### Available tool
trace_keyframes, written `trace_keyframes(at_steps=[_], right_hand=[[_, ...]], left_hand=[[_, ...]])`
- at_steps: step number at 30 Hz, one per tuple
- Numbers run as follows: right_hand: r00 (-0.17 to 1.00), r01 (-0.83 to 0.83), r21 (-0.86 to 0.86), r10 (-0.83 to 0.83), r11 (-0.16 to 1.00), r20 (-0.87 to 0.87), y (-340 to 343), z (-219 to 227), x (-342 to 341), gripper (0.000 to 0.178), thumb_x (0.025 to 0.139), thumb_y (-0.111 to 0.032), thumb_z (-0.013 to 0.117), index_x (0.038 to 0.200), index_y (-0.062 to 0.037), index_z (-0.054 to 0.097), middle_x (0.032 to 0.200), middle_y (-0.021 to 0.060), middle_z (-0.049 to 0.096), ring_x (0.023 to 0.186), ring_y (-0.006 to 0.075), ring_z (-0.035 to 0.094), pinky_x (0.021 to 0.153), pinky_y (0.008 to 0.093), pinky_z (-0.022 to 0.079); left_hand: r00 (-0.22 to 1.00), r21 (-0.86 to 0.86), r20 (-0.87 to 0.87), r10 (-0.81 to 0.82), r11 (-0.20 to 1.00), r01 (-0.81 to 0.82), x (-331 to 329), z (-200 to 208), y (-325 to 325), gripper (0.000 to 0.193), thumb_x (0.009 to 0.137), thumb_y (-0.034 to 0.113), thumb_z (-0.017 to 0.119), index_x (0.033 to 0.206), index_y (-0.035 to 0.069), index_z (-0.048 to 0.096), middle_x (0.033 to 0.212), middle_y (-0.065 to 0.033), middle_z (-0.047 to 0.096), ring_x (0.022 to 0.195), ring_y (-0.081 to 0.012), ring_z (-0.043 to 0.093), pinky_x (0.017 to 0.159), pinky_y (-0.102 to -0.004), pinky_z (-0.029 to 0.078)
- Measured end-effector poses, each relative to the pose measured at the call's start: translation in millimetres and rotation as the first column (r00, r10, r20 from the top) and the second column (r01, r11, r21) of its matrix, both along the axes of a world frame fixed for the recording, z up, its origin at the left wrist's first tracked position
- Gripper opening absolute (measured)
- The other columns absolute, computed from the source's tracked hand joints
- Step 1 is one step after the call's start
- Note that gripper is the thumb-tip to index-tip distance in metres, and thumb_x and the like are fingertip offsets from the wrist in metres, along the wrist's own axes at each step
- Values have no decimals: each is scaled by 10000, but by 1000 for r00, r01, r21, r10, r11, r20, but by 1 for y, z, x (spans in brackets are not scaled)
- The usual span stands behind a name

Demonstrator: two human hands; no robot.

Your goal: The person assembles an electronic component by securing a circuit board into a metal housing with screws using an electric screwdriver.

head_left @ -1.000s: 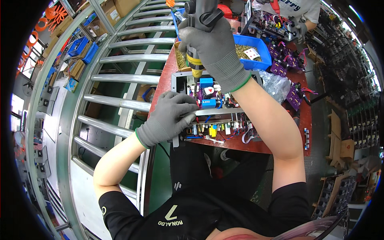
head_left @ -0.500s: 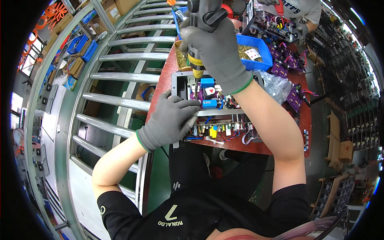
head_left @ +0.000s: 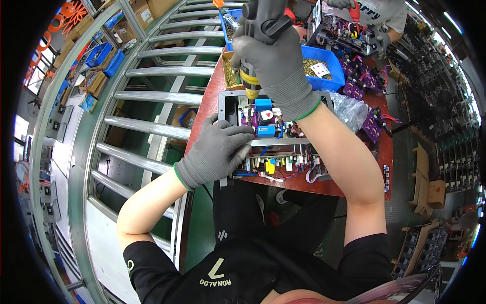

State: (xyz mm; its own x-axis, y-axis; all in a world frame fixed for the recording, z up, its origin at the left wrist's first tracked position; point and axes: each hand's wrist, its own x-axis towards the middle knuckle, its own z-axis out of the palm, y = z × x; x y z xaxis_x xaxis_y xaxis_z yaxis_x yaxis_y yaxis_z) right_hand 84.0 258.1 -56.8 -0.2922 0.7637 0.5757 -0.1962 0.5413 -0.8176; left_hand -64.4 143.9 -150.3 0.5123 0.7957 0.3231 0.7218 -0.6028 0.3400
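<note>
My right hand [head_left: 276, 63], in a grey glove, is wrapped round a black and yellow power screwdriver [head_left: 265, 19]. Its bit points down into an open metal case [head_left: 283, 142] at the table's near edge. Inside the case sit blue blocks [head_left: 265, 131], a purple circuit board and wiring. My left hand [head_left: 217, 147], also gloved, grips the left near corner of the case, with its fingers reaching over the rim close to the bit. Whatever lies under those fingers is hidden. Along the case's near side runs a row of colourful connectors and wires [head_left: 271, 166].
Behind the case are a blue bin of small brass-coloured parts [head_left: 331, 81] and clear plastic bags [head_left: 348, 109]. Purple circuit boards [head_left: 373, 124] lie to the right on the red table [head_left: 202, 119]. A roller conveyor [head_left: 152, 96] runs at left. Across the table a co-worker [head_left: 390, 20] handles another open unit [head_left: 344, 33].
The power screwdriver and my right hand have shifted very slightly to the right. My left hand stays in place on the case.
</note>
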Motion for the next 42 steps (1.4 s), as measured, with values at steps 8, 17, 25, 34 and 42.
trace_keyframes(at_steps=[8, 17, 25, 34, 42], right_hand=[[997, 15, 78, -20, 997, 71, 1, 0, -1, 299, 767, -77, 705, 1044, -30, 603, 773, 30, 643, 678, 106, 637, 636, 296, 546], [999, -13, 80, 16, 997, -43, 1, -5, -6, 112, 800, -46, 650, 903, -3, 638, 692, 35, 644, 620, 103, 639, 577, 258, 519], [995, -60, 2, 60, 998, -75, 1, -5, -5, 295, 774, -51, 693, 1054, -26, 603, 736, 27, 645, 639, 92, 624, 596, 280, 524], [998, -32, 77, 36, 997, -58, 0, -4, -7, 135, 788, -36, 657, 919, -1, 651, 714, 53, 666, 627, 116, 646, 596, 259, 528], [996, -76, -10, 75, 997, -55, 3, -4, -4, 202, 782, -55, 703, 939, -33, 577, 706, 40, 647, 611, 104, 638, 567, 285, 532]], left_hand=[[1000, 12, 1, 18, 1000, -18, 1, -1, 0, 241, 914, 249, 645, 1087, 107, 733, 1170, -13, 707, 1031, -232, 635, 1060, -487, 352], [1000, 14, 12, -4, 1000, 4, -1, -1, 0, 244, 910, 227, 652, 1097, 86, 716, 1192, -58, 705, 966, -271, 640, 1011, -465, 377], [1000, 36, 29, -4, 999, 3, 1, 0, -1, 228, 910, 219, 657, 1083, 85, 721, 1172, -58, 711, 939, -273, 633, 1009, -458, 379], [1000, 22, 26, -11, 1000, 11, 2, 1, 0, 233, 909, 217, 656, 1087, 81, 722, 1173, -62, 711, 954, -278, 636, 1019, -462, 378], [1000, 31, 12, 20, 999, -20, 2, -2, -1, 227, 923, 263, 636, 1067, 118, 734, 1164, -9, 710, 973, -245, 634, 1046, -501, 364]])
